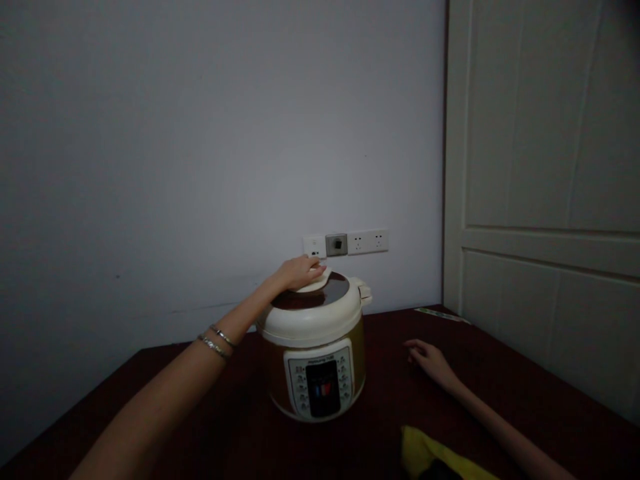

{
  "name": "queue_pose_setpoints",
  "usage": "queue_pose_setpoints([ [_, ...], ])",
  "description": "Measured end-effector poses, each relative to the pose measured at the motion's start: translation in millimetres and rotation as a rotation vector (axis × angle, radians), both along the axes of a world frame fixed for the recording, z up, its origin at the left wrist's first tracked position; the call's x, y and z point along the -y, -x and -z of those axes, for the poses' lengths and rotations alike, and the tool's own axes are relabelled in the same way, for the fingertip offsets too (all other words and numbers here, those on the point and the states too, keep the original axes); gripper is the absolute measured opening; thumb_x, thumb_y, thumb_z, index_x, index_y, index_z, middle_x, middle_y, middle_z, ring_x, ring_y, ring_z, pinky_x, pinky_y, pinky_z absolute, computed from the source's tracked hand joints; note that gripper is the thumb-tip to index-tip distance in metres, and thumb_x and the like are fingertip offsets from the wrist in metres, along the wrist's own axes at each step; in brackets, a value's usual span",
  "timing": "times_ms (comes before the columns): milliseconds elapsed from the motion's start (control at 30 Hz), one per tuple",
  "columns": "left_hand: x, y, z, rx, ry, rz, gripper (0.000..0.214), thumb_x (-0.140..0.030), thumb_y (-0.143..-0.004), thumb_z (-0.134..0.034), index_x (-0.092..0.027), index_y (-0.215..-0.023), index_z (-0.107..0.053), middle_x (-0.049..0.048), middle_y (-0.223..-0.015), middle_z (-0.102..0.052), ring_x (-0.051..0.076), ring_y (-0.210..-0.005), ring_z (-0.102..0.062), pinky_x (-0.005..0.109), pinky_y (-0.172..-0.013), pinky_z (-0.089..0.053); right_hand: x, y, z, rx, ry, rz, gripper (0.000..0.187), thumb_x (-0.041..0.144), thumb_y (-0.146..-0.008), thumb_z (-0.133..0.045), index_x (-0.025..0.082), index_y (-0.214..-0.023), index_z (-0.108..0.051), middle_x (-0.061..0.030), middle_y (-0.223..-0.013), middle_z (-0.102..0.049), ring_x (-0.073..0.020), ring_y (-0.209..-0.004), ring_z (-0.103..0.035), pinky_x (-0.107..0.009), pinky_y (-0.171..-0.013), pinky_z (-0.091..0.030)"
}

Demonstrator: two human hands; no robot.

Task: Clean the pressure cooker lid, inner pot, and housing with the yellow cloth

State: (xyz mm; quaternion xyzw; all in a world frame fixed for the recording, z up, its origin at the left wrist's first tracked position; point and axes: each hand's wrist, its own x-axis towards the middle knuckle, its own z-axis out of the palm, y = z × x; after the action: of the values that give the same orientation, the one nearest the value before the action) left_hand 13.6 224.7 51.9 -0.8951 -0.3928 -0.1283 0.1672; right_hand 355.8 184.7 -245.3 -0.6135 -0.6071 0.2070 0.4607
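An electric pressure cooker (310, 327) with a cream lid rim, a brown lid top and a gold body stands upright on the dark red table. Its control panel (320, 380) faces me. The lid appears seated on the body. On top, my left hand (299, 272) is closed around the cream lid handle (317, 283), its fingers partly hidden behind it. Two bracelets circle that wrist. To the right of the cooker, apart from it, my right hand (427, 360) rests low by the tabletop, fingers loosely curled with nothing visible in them.
A yellow cloth-like item (435, 453) with a dark patch lies at the front edge of view. Wall sockets (367, 241) and a grey switch (337, 245) sit behind the cooker. A thin patterned strip (443, 314) lies at the back right, near a white panelled door (540, 200).
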Motion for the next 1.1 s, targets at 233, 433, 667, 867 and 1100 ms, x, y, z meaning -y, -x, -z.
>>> queue_pose_setpoints([
  [233,-3.7,-0.9,2.4,0.003,-0.026,-0.011,0.054,-0.055,-0.090,-0.021,-0.019,-0.103,-0.058,0.0120,-0.097,-0.062,0.024,-0.087,-0.059,0.034,-0.072,-0.042,2.5,1.4,-2.5,0.014,0.000,0.006,0.047,0.041,-0.067,-0.038,0.012,-0.094,-0.063,-0.0035,-0.062,-0.063,-0.0188,-0.059,-0.058,-0.029,-0.057,-0.042],
  [433,-5.4,-1.9,2.3,-0.022,-0.024,-0.053,0.054,-0.055,-0.090,-0.020,-0.020,-0.104,-0.059,0.0121,-0.100,-0.063,0.025,-0.089,-0.060,0.033,-0.072,-0.043,0.5,0.5,-0.5,0.032,-0.007,0.015,0.045,0.040,-0.067,-0.037,0.014,-0.093,-0.063,-0.0029,-0.062,-0.063,-0.0186,-0.061,-0.059,-0.028,-0.058,-0.042],
  [667,-2.2,-4.6,2.7,0.003,-0.008,-0.088,0.058,-0.057,-0.089,-0.019,-0.020,-0.107,-0.059,0.0133,-0.104,-0.064,0.027,-0.093,-0.060,0.035,-0.073,-0.044,-0.5,-0.7,0.9,0.027,0.002,0.010,0.044,0.039,-0.067,-0.038,0.014,-0.092,-0.063,-0.0036,-0.062,-0.064,-0.0192,-0.060,-0.059,-0.029,-0.057,-0.042],
  [867,1.5,-8.9,2.5,0.012,0.002,-0.189,0.062,-0.059,-0.088,-0.018,-0.018,-0.108,-0.060,0.0155,-0.105,-0.065,0.028,-0.092,-0.061,0.036,-0.073,-0.045,-1.4,-1.6,4.0,0.032,-0.009,0.004,0.045,0.039,-0.067,-0.038,0.013,-0.094,-0.063,-0.0035,-0.064,-0.064,-0.0187,-0.061,-0.060,-0.028,-0.058,-0.043],
  [1100,4.7,-11.5,1.7,0.014,0.010,-0.229,0.065,-0.061,-0.087,-0.017,-0.018,-0.110,-0.060,0.0164,-0.106,-0.065,0.028,-0.094,-0.062,0.037,-0.075,-0.046,-2.0,-2.8,5.2,0.049,0.005,0.000,0.043,0.037,-0.069,-0.037,0.014,-0.095,-0.062,-0.0031,-0.065,-0.064,-0.0186,-0.062,-0.060,-0.028,-0.058,-0.043],
])
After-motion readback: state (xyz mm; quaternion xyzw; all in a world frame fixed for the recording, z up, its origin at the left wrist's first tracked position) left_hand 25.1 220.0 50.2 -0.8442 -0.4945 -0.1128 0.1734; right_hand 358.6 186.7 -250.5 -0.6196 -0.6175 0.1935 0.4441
